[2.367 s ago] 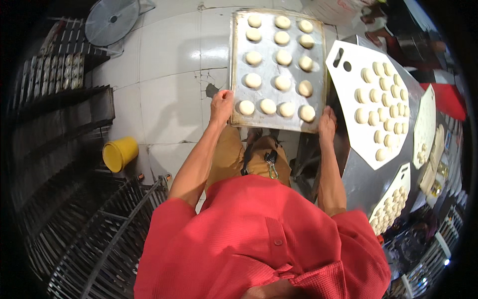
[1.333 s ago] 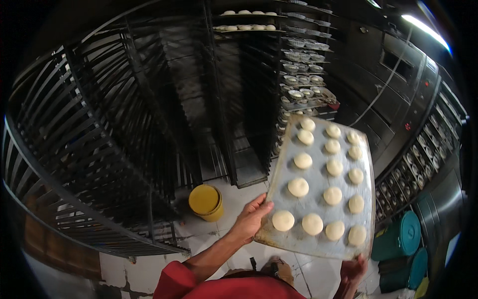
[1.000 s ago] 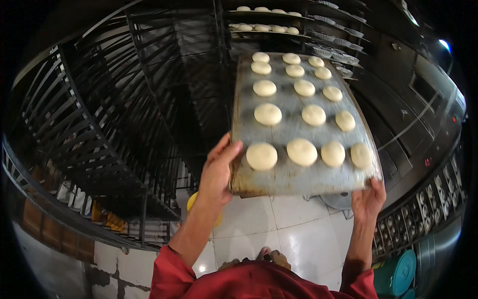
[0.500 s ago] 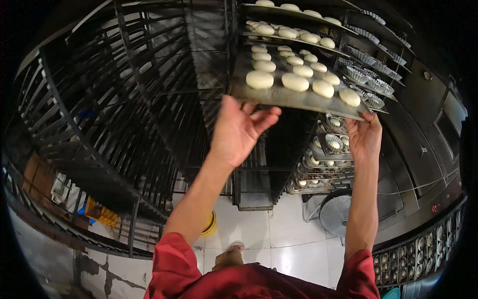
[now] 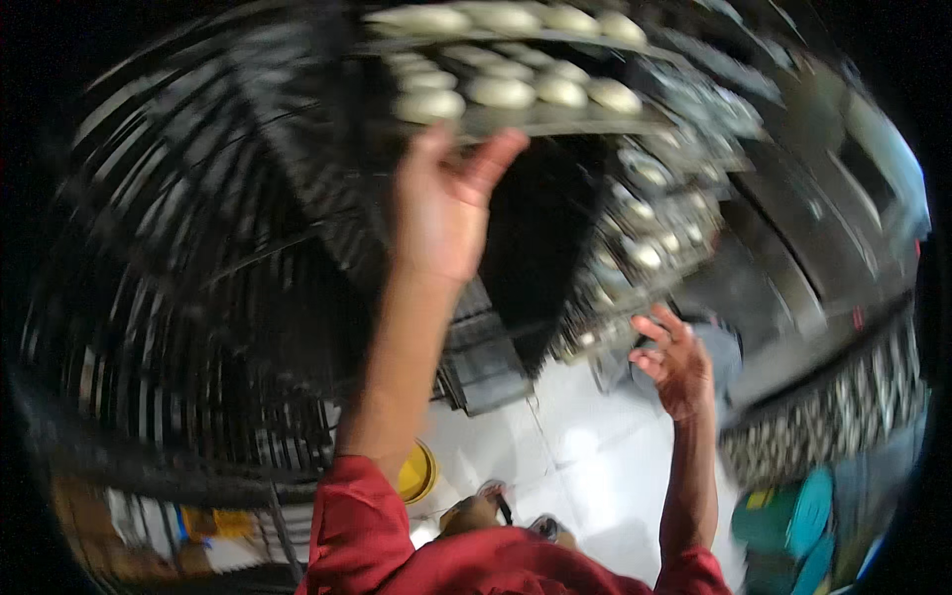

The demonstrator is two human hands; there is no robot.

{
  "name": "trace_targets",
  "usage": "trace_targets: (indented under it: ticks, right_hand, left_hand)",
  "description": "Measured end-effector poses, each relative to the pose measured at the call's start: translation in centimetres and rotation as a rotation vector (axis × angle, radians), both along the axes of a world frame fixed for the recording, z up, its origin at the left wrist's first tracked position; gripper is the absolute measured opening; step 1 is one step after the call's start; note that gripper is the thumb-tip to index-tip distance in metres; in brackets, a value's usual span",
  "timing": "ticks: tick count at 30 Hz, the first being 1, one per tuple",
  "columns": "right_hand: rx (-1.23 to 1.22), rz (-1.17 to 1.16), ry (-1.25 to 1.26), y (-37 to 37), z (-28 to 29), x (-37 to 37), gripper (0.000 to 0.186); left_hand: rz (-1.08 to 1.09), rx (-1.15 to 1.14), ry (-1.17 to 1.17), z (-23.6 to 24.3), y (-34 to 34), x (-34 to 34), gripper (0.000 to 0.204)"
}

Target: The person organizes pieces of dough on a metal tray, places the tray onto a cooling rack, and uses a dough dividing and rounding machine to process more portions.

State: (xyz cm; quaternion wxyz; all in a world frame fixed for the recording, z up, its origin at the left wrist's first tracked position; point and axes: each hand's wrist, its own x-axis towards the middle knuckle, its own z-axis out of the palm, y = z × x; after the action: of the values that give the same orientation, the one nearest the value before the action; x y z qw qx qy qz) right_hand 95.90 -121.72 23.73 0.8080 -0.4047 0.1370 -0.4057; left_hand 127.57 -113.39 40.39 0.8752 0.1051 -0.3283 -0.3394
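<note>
A baking tray [image 5: 526,127] holding pale dough rounds [image 5: 503,92] sits up in the dark rack, beneath another tray of rounds [image 5: 501,16]. At its front edge is my left hand [image 5: 443,203], raised, palm toward me and blurred; whether its fingers grip or only touch the tray is unclear. My right hand [image 5: 678,362] is lower, off the tray, fingers apart and slightly bent, with nothing in it, in front of the rack's side.
Slatted dark racks [image 5: 178,278] fill the left. Fluted tins on stacked trays [image 5: 654,228] stand at right, beside a steel cabinet [image 5: 813,248]. A yellow bucket [image 5: 415,474], a grey round lid [image 5: 722,362] and green bins [image 5: 783,516] are low down.
The carried tray has gone up and into the rack. My right hand has let go and dropped; my left hand has risen to the tray's front edge.
</note>
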Motion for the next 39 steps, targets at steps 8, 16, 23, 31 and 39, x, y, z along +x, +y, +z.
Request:
trace_targets:
  ticks: [8,16,23,31,39]
  right_hand:
    - [0.527,-0.383,0.279,17.1,-12.2,-14.6,0.065]
    - [0.461,-0.848,0.792,46.1,-15.6,-25.8,0.059]
    - [0.783,-1.399,0.637,71.7,-20.9,-36.7,0.048]
    - [0.951,-1.775,0.506,87.6,-20.4,-45.2,0.047]
    - [1.085,-1.894,0.930,102.1,-22.1,-57.0,0.032]
  left_hand:
    - [0.258,0.241,-0.294,-4.7,-3.5,-0.4,0.053]
    - [-1.247,0.631,-0.442,-31.9,6.7,-30.0,0.036]
    - [-2.006,0.277,-1.689,-39.9,41.4,-58.9,0.065]
    - [-1.440,-1.119,-2.773,-49.5,48.4,-62.2,0.102]
    - [-1.725,-0.450,-2.132,-46.5,54.8,-84.9,0.055]
